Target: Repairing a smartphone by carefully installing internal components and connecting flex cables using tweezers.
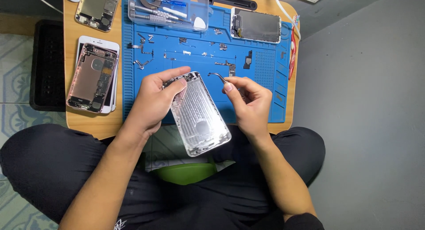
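head view: the left hand (pixel 152 101) grips an empty silver phone shell (pixel 198 115) by its upper left edge, fingers curled over the top corner, holding it tilted above the lap and the near edge of the surface (pixel 88 124). the right hand (pixel 250 104) pinches curved tweezers (pixel 218 76) between thumb and forefinger, the tip hanging just beside the shell's top right corner, not touching it as far as i can tell. the tip looks bare. behind the hands, a blue mat (pixel 265 101) carries small loose parts (pixel 146 62), a clear tool box (pixel 168 9) and a screen panel (pixel 256 25). two opened phones (pixel 92 77) lie to the left. it looks like parts work at the shell's top end; the next move calls for a steady shell and a fine, slow tip placement.
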